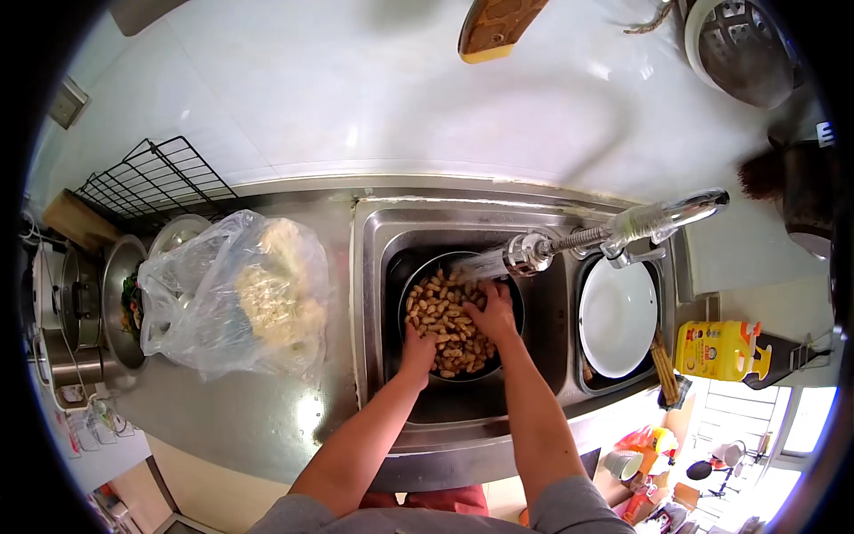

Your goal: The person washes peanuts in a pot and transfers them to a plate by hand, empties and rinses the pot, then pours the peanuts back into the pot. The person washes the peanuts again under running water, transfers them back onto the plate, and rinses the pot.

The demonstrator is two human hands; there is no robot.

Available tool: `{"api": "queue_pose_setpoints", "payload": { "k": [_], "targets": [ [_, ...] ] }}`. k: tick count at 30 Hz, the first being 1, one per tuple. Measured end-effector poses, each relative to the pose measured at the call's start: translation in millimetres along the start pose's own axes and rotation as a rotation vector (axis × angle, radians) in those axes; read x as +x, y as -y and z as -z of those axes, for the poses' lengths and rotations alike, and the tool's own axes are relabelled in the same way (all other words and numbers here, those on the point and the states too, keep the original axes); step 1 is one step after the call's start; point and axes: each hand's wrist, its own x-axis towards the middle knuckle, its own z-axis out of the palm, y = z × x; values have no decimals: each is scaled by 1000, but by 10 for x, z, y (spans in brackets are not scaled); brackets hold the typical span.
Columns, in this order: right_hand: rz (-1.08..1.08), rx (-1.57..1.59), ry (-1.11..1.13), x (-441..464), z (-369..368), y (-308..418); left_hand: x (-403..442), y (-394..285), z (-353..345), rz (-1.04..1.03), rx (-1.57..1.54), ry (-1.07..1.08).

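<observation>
Unshelled peanuts [445, 311] fill a round dark pot [519, 307] that sits in the larger sink basin. Water runs onto them from the spray faucet [525, 255] at the upper right of the pot. My left hand [420, 350] is at the lower left of the pot, thumb apart from the fingers, its fingertips partly hidden among the peanuts. At the right side, my right hand [495, 313] touches the peanuts with its fingers spread.
A clear plastic bag [267, 298] with pale contents lies on the steel counter [258, 414] to the left. In the smaller basin is a white bowl [616, 316]. Beyond it stands a yellow jug [716, 351]. A black wire rack [160, 178] leans at the wall.
</observation>
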Motion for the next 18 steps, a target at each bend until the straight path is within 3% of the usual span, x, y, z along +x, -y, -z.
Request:
{"api": "queue_pose_setpoints", "payload": {
  "k": [2,4,6,7,9,10,13,16,18],
  "targets": [
    [-165,-111,6,101,-87,213,61,80,-14,-22,7,-45],
    [-137,-159,16,111,-196,433,431,422,93,-79,40,-47],
    [-13,-53,230,126,-252,469,498,572,88,-124,76,-46],
    [-13,-55,234,131,-275,378,434,502,43,-125,134,-90],
    [308,153,305,121,-282,145,344,435,-2,-112,174,-145],
    [317,151,308,84,-213,57,360,431,1,-116,167,-151],
    [120,68,57,-141,-100,-200,389,453,-2,-44,84,-152],
    [210,-122,-56,-238,-411,-182,396,486,-47,-68,-3,-141],
    [229,-159,30,-172,-536,-63,405,496,-58,-164,81,-169]
  ]
}}
